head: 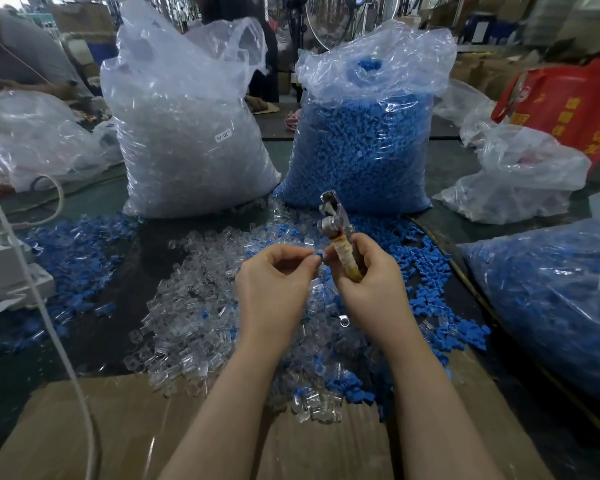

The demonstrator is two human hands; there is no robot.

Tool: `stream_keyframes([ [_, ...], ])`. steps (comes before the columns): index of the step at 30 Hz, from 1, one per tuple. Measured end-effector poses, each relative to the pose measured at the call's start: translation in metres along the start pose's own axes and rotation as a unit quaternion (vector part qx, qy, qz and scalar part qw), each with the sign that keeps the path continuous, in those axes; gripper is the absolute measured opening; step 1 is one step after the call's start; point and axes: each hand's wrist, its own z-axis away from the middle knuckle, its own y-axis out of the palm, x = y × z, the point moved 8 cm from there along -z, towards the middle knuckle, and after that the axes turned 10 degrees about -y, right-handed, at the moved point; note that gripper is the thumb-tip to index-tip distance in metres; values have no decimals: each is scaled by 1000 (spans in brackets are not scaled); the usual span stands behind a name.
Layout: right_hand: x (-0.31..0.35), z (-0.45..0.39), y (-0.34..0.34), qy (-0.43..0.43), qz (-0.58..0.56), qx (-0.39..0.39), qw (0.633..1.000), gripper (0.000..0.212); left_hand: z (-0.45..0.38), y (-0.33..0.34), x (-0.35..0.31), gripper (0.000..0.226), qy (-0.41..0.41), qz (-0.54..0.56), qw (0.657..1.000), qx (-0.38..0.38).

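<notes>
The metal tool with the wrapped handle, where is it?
In the head view the metal tool stands just right of centre, gripped by the right hand, in front of the bag of blue plastic pieces.

Gripping a tape-wrapped tool (336, 230) in the right hand (368, 271), metal head upward. Pinching a small blue piece (318, 255) in the left hand (274, 275), just beside the tool's handle. Below both, mid-table (136, 244): heap of clear pieces (194, 306), loose blue pieces (426, 271) spread toward the right edge. At the far edge, side by side: bag of clear pieces (187, 133) left, bag of blue pieces (361, 140) right. Along the near edge, flat cardboard (118, 427).
</notes>
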Motion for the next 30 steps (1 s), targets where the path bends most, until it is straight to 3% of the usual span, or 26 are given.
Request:
stream_keyframes([
  [8, -13, 5, -2, 55, 5, 91, 994, 10, -4, -3, 2, 10, -38, 157, 986, 34],
  [20, -16, 10, 12, 84, -10, 184, 979, 16, -4, -8, -7, 10, 9, 160, 987, 29],
  [30, -18, 12, 12, 68, 55, 175, 981, 16, -2, -10, -7, 7, 12, 151, 988, 33],
])
